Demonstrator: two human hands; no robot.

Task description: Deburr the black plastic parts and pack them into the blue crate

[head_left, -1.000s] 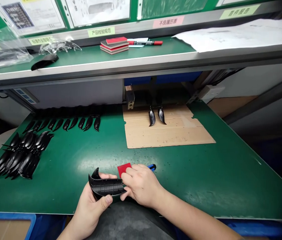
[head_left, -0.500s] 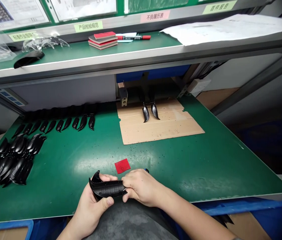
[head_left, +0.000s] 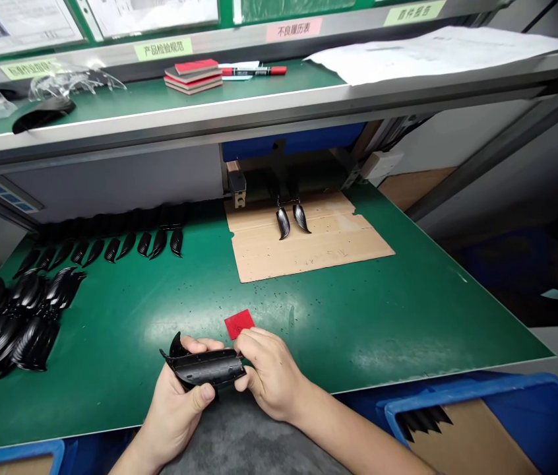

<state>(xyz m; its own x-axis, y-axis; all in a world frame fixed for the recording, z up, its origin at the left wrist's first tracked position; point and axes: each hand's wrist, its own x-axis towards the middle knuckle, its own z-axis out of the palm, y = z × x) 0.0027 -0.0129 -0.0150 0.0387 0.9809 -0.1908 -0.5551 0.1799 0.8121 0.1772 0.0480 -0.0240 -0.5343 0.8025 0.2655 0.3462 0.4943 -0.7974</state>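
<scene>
My left hand (head_left: 175, 399) cradles a curved black ribbed plastic part (head_left: 204, 368) from below, with the thumb on its front face. My right hand (head_left: 272, 373) grips the part's right end between thumb and fingers. Just past my right fingertips, a small red square pad (head_left: 239, 324) lies flat on the green bench mat (head_left: 358, 330), apart from the hand. Several black ribbed pieces stand in a row (head_left: 111, 247) at the back left, beside a heap of similar pieces (head_left: 16, 333). Two more lie on a cardboard sheet (head_left: 303, 244).
The shelf above holds a stack of notebooks (head_left: 193, 76), a red marker (head_left: 254, 70), papers (head_left: 437, 56) and clear plastic parts (head_left: 74, 82). A blue bin (head_left: 471, 422) holding cardboard and black pieces sits below the bench at the lower right.
The blue-handled item seen beyond my right hand earlier is now out of sight. The red pad now lies apart from my fingers. The view has shifted, bringing the blue bin into sight.
</scene>
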